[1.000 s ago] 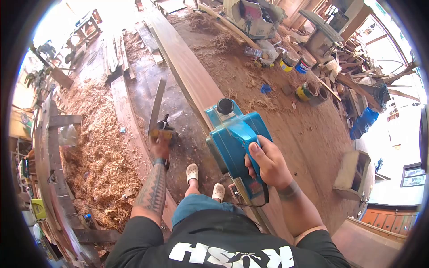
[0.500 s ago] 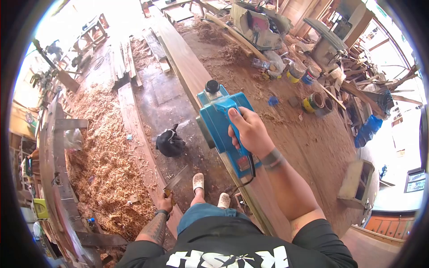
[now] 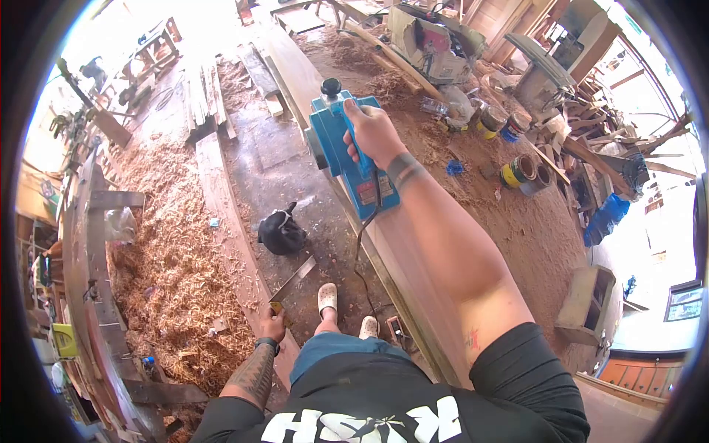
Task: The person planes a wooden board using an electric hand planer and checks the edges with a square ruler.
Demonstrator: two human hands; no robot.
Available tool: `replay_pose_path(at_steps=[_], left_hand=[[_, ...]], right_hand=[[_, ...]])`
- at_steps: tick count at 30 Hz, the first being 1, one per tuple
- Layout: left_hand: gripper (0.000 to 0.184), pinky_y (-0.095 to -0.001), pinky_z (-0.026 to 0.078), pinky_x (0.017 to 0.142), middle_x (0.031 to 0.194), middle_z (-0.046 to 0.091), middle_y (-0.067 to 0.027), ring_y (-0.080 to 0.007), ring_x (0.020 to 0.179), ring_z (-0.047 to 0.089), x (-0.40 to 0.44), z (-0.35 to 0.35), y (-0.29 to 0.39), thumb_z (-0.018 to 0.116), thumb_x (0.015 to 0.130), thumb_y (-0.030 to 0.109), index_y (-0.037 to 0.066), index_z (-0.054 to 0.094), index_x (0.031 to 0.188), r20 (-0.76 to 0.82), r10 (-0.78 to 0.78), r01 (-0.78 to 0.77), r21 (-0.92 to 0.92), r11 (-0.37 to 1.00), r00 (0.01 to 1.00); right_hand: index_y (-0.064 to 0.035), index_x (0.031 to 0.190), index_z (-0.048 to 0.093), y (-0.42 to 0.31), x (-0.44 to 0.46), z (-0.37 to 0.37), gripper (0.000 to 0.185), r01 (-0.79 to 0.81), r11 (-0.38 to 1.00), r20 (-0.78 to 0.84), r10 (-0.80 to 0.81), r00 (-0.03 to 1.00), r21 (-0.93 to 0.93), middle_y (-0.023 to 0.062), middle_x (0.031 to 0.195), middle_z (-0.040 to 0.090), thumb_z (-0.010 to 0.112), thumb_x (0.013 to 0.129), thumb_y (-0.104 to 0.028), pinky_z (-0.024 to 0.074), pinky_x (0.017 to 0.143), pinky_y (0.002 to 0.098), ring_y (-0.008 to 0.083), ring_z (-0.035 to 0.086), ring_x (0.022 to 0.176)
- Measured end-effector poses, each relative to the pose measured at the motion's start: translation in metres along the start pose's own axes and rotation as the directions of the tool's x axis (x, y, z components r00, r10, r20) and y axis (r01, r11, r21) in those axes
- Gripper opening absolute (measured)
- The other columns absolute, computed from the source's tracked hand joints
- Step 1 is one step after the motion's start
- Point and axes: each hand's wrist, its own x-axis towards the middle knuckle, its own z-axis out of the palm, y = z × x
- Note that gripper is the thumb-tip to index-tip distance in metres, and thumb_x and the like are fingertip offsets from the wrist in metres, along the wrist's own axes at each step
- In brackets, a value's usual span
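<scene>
My right hand [image 3: 374, 133] is wrapped round the handle of a blue electric planer [image 3: 357, 171] with a black front knob. The planer rests on a long wooden plank [image 3: 402, 244], its cord trailing down over the plank's left edge. Lower left, my left hand [image 3: 272, 323] grips the yellowish handle of what looks like a try square [image 3: 297, 276]. Its straight metal blade points up and to the right, over the dark floor.
A black dog or cat [image 3: 282, 231] is curled on the floor just ahead of my feet. Wood shavings [image 3: 170, 288] are heaped at left, beside another long board [image 3: 221, 196]. Paint cans [image 3: 518, 171] and wood scraps stand at right. A wooden box [image 3: 586, 304] sits lower right.
My right hand and the planer have moved forward along the plank, away from my body, and the arm is straighter. My left hand still holds the square, its blade slightly shifted.
</scene>
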Motion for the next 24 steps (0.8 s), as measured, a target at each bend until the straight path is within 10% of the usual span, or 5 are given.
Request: replay_pose_path(at_steps=[13, 24], left_hand=[[0.029, -0.0422, 0.058, 0.09, 0.11, 0.08, -0.0172, -0.0299, 0.103, 0.077, -0.004, -0.004, 0.037, 0.074, 0.101, 0.027, 0.005, 0.075, 0.121, 0.077, -0.015, 0.002, 0.162, 0.987, 0.997], [0.03, -0.0426, 0.058, 0.09, 0.108, 0.079, -0.0169, -0.0305, 0.103, 0.077, -0.017, 0.013, 0.085, 0.071, 0.098, 0.023, 0.007, 0.075, 0.122, 0.158, 0.018, -0.032, 0.089, 0.996, 0.987]], right_hand=[[-0.0053, 0.102, 0.06, -0.001, -0.279, -0.088, 0.04, -0.248, 0.965, 0.005, 0.25, 0.968, -0.085, 0.0048, 0.079, 0.064, 0.054, 0.116, -0.042, 0.0505, 0.054, 0.0297, 0.012, 0.061, 0.06], [-0.0044, 0.105, 0.06, 0.014, -0.258, -0.086, 0.045, -0.164, 0.978, 0.027, 0.169, 0.985, -0.128, 0.0055, 0.079, 0.064, 0.053, 0.115, -0.048, 0.0513, 0.053, 0.0302, 0.0127, 0.062, 0.06]])
